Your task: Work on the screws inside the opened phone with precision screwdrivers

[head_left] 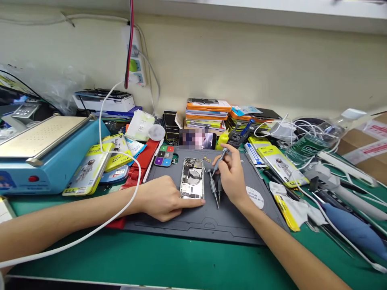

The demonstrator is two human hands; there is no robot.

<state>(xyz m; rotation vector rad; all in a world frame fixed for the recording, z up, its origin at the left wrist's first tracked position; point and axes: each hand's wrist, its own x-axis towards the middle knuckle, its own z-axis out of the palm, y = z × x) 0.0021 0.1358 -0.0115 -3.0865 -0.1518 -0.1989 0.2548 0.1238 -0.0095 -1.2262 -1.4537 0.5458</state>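
Note:
An opened phone (pixel 192 179) lies on the dark grey work mat (pixel 187 221), its inner parts showing. My left hand (pixel 165 199) rests at its lower end, the index finger stretched along the bottom edge and the other fingers curled under, with nothing seen in them. To the right of the phone, my right hand (pixel 232 173) holds a screwdriver (pixel 224 154) between thumb and fingers, tilted with its tip low and to the left. Just below that hand, another screwdriver (pixel 214 189) lies on the mat, with a dark-handled tool (pixel 219 185) beside it.
A coloured parts tray (pixel 164 156) sits left of the phone. Behind are a lit phone (pixel 198 139) and stacked boxes (pixel 207 110). A blue machine (pixel 51 153) stands at left; a white cable (pixel 139 173) loops over my left forearm. Battery packs (pixel 281 161) and a bottle (pixel 317 139) crowd the right.

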